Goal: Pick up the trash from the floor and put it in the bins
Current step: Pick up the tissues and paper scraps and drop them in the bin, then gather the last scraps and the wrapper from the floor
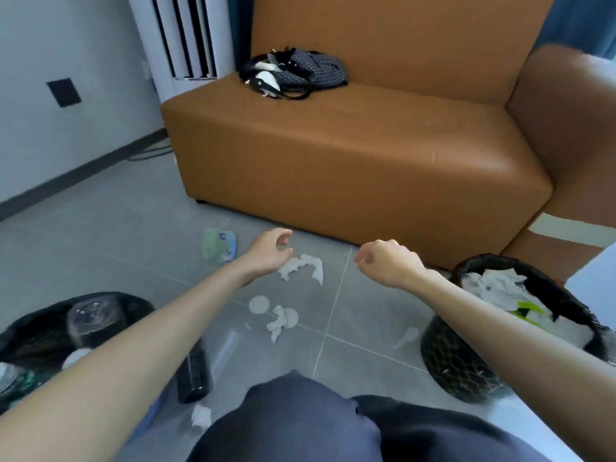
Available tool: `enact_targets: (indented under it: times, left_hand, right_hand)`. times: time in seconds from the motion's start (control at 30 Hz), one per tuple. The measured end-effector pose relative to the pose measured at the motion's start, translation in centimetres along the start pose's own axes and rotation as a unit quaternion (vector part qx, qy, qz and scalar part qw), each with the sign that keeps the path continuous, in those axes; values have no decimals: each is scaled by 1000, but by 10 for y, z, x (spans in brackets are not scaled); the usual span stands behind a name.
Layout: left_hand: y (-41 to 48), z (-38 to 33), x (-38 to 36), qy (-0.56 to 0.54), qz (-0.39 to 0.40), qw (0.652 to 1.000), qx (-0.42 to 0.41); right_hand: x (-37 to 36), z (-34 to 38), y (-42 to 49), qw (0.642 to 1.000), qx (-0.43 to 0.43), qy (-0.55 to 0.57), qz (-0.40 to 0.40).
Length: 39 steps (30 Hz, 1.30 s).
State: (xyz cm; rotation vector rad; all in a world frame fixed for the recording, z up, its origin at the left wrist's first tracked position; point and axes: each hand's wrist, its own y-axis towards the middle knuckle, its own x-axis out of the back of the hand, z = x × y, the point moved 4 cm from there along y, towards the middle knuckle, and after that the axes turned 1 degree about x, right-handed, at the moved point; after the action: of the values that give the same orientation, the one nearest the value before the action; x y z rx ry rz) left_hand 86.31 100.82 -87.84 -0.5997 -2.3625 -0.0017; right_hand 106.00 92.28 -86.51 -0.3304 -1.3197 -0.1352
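The left hand (pixel 270 251) reaches out over the grey floor (pixel 100 248) with its fingers loosely curved and a gap between thumb and fingertips, holding nothing. A crumpled white tissue (pixel 301 266) lies on the floor just beside it, on the thumb side, and whether the hand touches it cannot be told. A green and white packet (pixel 218 245) lies near the hand on its other side. The right hand (pixel 386 263) hangs apart from the tissue with its fingers curled into a loose fist. Its palm faces away, so I cannot tell whether it holds anything. Nearer the person, between the two forearms, lie a round white pad (pixel 259 304) and a second crumpled tissue (pixel 280 323). A dark bottle (pixel 193 371) lies partly under the left forearm, and a small white scrap (pixel 201 416) lies close to the knees. The left bin (pixel 33 341), lined in black, holds clear plastic bottles. The right bin (pixel 466 355), of black mesh, holds white paper and stands beside the right forearm. Beyond stands an orange sofa (pixel 366 155) with a dark dotted bag (pixel 310 71) on its seat.
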Motion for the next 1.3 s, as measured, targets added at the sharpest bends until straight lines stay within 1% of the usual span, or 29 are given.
enact_targets:
  times: [0.13,0.27,0.33,0.47,0.63,0.73,0.83,0.93,1.0,1.07,1.1,1.2,1.3]
  left_hand:
    - [-12,71,6,-9,-24,997,76]
    - [-24,134,1,-3,-46,989,142]
    - [-30,165,-8,1,-47,983,176]
    - [-39,222,-28,24,-68,972,225]
    - [-45,280,-45,74,-85,942,315]
    - [-49,303,-55,66,-81,922,372]
    - [-54,312,-64,61,-87,912,395]
    - [-55,313,-65,53,-109,910,397]
    - [-54,305,-66,34,-111,918,380]
    - [-54,292,-65,-1,-120,927,355]
    - [-55,283,-61,-35,-132,931,340]
    - [-56,250,-48,-130,-166,941,266]
    - [-66,208,-16,-185,-199,948,168]
  right_hand:
    - [-41,41,17,997,52,23,54]
    - [-87,77,33,984,120,53,117]
    - [-116,91,43,977,139,54,154]
    - [-163,105,59,967,157,63,189]
    - [-221,115,70,958,155,78,228]
    - [-241,114,71,956,157,77,234]
    - [-246,110,71,957,157,82,229]
    - [-245,104,72,960,150,101,215]
    - [-243,101,71,962,147,107,204]
    - [-237,100,69,964,146,113,191]
    - [-232,101,67,965,145,115,185]
    - [-211,109,61,966,144,132,171]
    - [-174,132,51,958,148,195,151]
